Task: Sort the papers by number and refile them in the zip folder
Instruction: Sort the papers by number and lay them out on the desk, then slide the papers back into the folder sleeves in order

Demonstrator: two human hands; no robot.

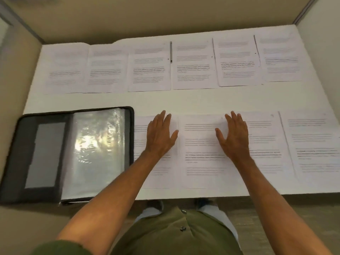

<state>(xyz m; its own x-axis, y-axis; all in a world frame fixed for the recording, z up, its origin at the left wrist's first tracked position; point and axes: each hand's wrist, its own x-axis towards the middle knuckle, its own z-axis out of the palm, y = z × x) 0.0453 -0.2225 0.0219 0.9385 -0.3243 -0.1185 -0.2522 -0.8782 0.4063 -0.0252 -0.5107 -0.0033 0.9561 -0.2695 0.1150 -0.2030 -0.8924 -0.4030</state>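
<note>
While both hands lie flat, the left hand (160, 134) and right hand (233, 136) gripping nothing, papers (200, 150) cover the worktop (184, 102); best read each corner number first, folder (73, 153) open leftward.

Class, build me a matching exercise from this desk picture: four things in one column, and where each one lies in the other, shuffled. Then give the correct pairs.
Things
1. zip folder
2. left hand
3. right hand
4. pen

Places
A. in the far row, between two papers
B. flat on the near-row paper next to the folder
C. open at the near left of the table
D. flat where the second and third near-row papers meet

Pairs: 1-C, 2-B, 3-D, 4-A
</note>
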